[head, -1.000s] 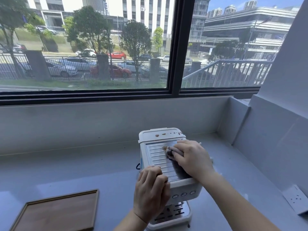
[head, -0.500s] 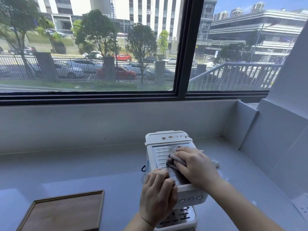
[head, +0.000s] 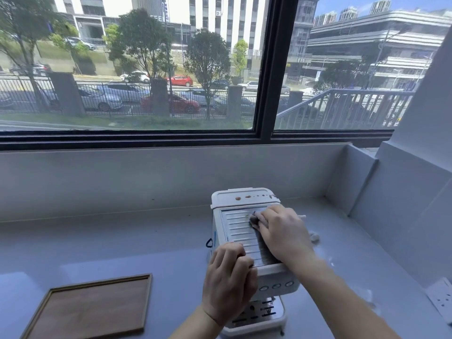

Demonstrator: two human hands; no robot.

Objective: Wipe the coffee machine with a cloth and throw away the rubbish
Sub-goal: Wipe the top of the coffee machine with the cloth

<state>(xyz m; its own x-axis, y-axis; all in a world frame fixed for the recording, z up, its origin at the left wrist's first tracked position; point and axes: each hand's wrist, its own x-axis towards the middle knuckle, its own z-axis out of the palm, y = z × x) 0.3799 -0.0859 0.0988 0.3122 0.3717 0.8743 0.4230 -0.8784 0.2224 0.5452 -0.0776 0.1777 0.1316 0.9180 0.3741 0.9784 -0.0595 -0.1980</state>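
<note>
A small white coffee machine [head: 234,228] stands on the pale counter, its ribbed metal top facing up. Brown stains dot the white lid strip [head: 244,197] at its far edge. My right hand [head: 283,232] presses a grey cloth [head: 254,219] flat onto the ribbed top, near its far right part; only the cloth's edge shows past my fingers. My left hand [head: 228,277] grips the machine's near left corner, fingers curled over the top edge. A crumpled white scrap [head: 314,236] lies on the counter just right of the machine.
A wooden tray [head: 93,309] lies on the counter at the near left. A white wall socket [head: 441,298] sits at the near right. A low wall and window run along the back, and a white wall closes the right side.
My right hand has slid the cloth from the middle of the ribbed top toward its far right part. My left hand has stayed on the near left corner.
</note>
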